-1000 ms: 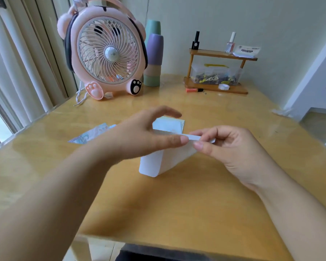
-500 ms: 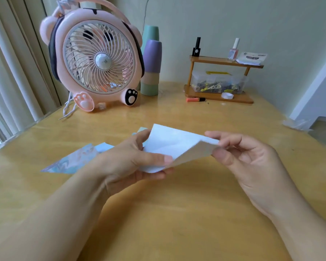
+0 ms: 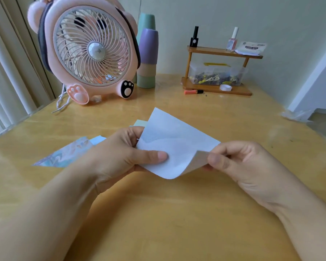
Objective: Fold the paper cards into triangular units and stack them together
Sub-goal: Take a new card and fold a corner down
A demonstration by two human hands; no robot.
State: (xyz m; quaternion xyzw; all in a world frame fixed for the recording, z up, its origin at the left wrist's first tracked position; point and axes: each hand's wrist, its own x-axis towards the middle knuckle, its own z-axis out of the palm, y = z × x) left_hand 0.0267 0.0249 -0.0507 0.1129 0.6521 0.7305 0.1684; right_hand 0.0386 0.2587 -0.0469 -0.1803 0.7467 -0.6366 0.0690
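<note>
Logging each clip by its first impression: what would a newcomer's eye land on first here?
First, the pale blue paper card held up mid-frame over the glossy wooden table, pinched between the left hand and the right hand, its right corner curling under. Next, the pink bear-shaped desk fan at back left, and the small wooden shelf at back right.

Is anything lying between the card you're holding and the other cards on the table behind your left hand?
Nothing visible does. The white card is pinched by the left hand and right hand above the table. The patterned cards lie just behind the left hand, which is the only thing between them.
</note>
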